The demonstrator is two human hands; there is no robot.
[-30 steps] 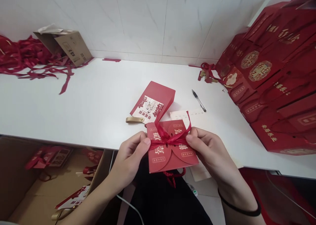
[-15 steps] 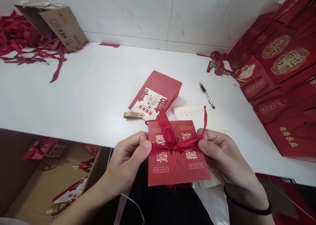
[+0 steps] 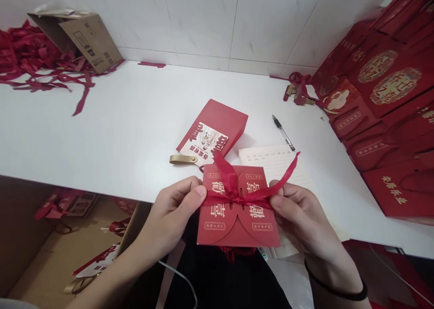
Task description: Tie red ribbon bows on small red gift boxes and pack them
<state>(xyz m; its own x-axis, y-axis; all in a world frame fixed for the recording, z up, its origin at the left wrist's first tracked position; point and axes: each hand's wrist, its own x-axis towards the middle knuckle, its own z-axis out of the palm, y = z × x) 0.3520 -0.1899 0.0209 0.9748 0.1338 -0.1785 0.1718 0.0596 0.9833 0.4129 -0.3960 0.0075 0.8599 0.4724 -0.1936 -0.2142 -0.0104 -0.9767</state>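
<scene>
A red gift box (image 3: 237, 232) with gold characters and curved interlocking flaps sits above my lap at the table's front edge. A shiny red ribbon (image 3: 231, 182) is tied over its middle in a bow. My left hand (image 3: 178, 209) is closed, thumb and forefinger pinching the bow's left loop at the box's left edge. On the opposite side, my right hand (image 3: 300, 212) pinches the right loop, and a loose ribbon end sticks up past its fingers. Below the box hangs a red tassel (image 3: 230, 254). Most of the fingertips are hidden behind the ribbon and box.
Behind the box lie a red box with a printed card (image 3: 220, 119), a gold strap (image 3: 183, 159), a lined notebook (image 3: 271, 157) and a pen (image 3: 283, 133). Red gift bags (image 3: 389, 151) are stacked right. Ribbons (image 3: 34, 51) and a carton (image 3: 88, 40) stand back left; an open carton (image 3: 34, 255) is lower left.
The box has shifted slightly left and up, its front tilting a little. Both hands have kept their pinch on the loops, and the right ribbon end now reaches further right.
</scene>
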